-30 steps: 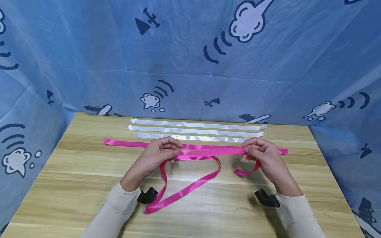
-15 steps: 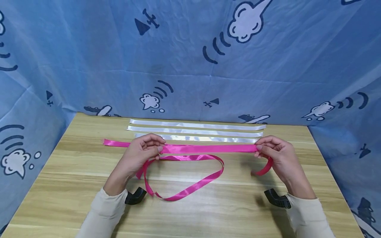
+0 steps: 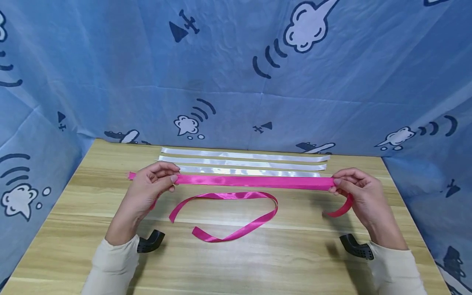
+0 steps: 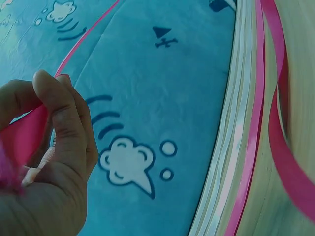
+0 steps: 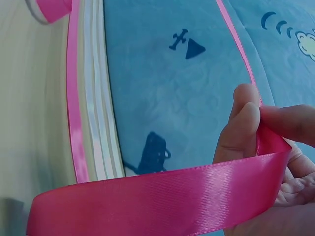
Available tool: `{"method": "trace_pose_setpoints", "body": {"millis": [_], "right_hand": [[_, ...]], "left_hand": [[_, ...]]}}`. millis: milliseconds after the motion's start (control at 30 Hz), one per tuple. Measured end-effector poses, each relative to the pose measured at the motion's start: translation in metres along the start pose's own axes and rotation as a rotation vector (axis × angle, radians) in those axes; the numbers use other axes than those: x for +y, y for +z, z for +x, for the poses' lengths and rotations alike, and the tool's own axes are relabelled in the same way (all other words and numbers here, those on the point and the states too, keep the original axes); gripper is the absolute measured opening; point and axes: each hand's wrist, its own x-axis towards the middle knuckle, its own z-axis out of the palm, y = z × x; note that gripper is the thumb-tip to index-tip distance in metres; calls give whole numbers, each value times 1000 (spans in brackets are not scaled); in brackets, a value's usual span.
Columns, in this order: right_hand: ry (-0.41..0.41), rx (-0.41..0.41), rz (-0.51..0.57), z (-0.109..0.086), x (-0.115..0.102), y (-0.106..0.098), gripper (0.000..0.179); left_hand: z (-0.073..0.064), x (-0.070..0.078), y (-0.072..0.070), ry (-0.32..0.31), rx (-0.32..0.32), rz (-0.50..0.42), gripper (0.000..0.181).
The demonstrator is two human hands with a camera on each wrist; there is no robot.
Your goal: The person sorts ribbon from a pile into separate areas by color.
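Observation:
My left hand (image 3: 147, 190) and my right hand (image 3: 363, 194) pinch a pink satin ribbon (image 3: 254, 182), stretched nearly straight between them above the table. Its short free end curls down below the right hand; in the right wrist view that ribbon tail (image 5: 157, 199) loops broadly across the front. Some ribbon also hangs behind the left hand, partly hidden. A second pink ribbon (image 4: 251, 147) lies straight on the table, mostly hidden by the held one in the head view. Nearer me, a loose pink ribbon (image 3: 225, 196) lies in an open curve.
Three white satin ribbons (image 3: 243, 163) lie side by side along the back of the wooden table (image 3: 239, 270). Patterned blue cloth (image 3: 228, 82) hangs behind and at both sides. A black wrist mount (image 3: 151, 241) sits on each sleeve.
My hands have moved apart, left hand leftward and right hand rightward, lengthening the taut ribbon between them. The loose ribbon on the table now shows apart from the left hand, both its ends visible.

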Motion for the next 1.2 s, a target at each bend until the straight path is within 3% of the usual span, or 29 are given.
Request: {"method": "trace_pose_setpoints", "body": {"millis": [300,800,1200], "right_hand": [[-17,16,30,-3,2,-16,20],[-28,40,7,-4,5,-30,21],[-13,80,22,-5,7,-42,19]], "left_hand": [[-8,-1,-18,6,103,-59,15],[-15,-1,-46,109,171,-189,17],[-21,-5,-71,126,269,-302,19]]}}
